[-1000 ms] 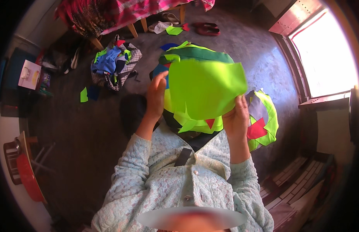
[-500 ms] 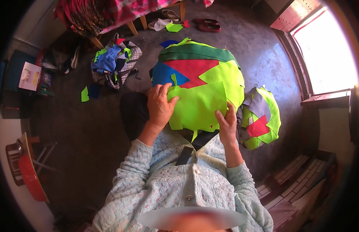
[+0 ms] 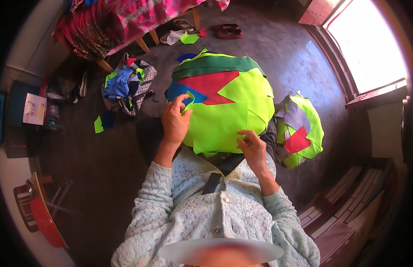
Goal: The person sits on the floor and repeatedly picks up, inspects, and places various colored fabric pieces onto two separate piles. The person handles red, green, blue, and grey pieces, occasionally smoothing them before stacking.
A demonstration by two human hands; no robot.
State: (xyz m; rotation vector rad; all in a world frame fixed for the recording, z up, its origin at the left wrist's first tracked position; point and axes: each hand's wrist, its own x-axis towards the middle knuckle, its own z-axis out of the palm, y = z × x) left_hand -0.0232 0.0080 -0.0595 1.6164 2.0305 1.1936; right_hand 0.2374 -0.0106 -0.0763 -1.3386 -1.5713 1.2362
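Note:
On my lap sits a rounded bundle point(image 3: 220, 63) of overlapping cloth pieces in lime green, dark green, red and blue. A large lime green fabric piece point(image 3: 220, 124) lies flat across its near side. My left hand point(image 3: 174, 122) pinches a narrow folded end of lime green fabric at that piece's upper left corner, over a blue patch point(image 3: 199, 94). Near the piece's lower right, my right hand point(image 3: 253, 149) rests with bent fingers, thumb and index finger apart, touching the cloth. The bundle's underside is hidden.
A smaller cloth bundle point(image 3: 302, 131) stands on the floor to my right. At the left, a checked bag point(image 3: 146, 73) overflows with scraps, and loose scraps point(image 3: 98, 125) lie nearby. Shoes point(image 3: 227, 31) sit by a cloth-draped bed point(image 3: 139, 18). A slatted bench point(image 3: 344, 196) is at lower right.
My right hand has let go of the lime green piece's right edge and moved left and down over it. The piece now lies flatter. My left hand still holds its corner; the whole view has shifted slightly.

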